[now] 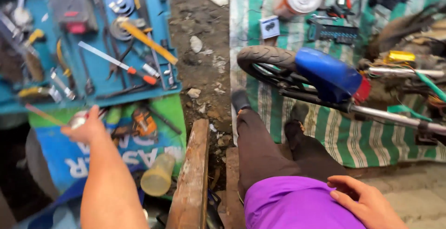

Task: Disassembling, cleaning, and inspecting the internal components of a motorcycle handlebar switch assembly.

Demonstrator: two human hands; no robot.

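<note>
Two hands apart: left at the tool mat, right resting on a knee.

The striped sheet (353, 140) lies right of the plank (191, 178), carrying the wheel (265, 55) and blue fender (327, 73). Left of the plank, the blue mat (162, 6) holds tools. The left hand (87, 127) is closed round a small can (78, 119), below the mat. The right hand (364, 200) lies open and empty on purple shorts (292, 208), right of the plank.

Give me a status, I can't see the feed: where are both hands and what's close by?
Left hand closed on a small silvery can above the green tarp. Right hand empty, resting on purple shorts. Wooden plank between them.
</note>
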